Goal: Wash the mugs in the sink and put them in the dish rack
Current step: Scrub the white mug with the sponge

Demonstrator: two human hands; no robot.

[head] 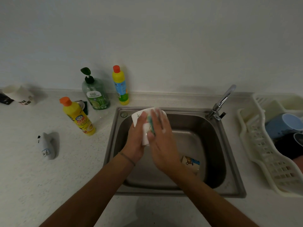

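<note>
Over the back left part of the sink point(229, 164), a white mug point(139, 115) is held between both hands, above the basin and clear of its floor. The left hand point(135, 138) wraps round the mug from the left side, fingers curled up along its wall. The right hand point(161, 141) lies against the mug's right side with its fingers laid fairly straight over a green sponge point(150, 123), pressing the sponge to the mug; foam shows on the fingers point(158, 117). The two hands are close together, the mug and sponge sandwiched between them. A thin band circles the left wrist.

Lower in the basin, near its front right, a second mug point(191, 163) with a cartoon print lies on its side, partly hidden behind the right forearm. The tap point(221, 102) stands at the sink's back right corner, its spout arching up.

To the right of the sink, on the counter point(73, 169), sits a white dish rack point(262, 153) holding a light blue mug point(282, 125) and a dark mug point(288, 145) beside it.

Left of the sink stand a yellow bottle with an orange cap point(77, 117), a green pump bottle point(95, 94) and a second, slimmer yellow bottle point(120, 86) by the wall. Further left lie a small white object marked with a 6 point(47, 146) and a white mug with dark lettering point(21, 95).
</note>
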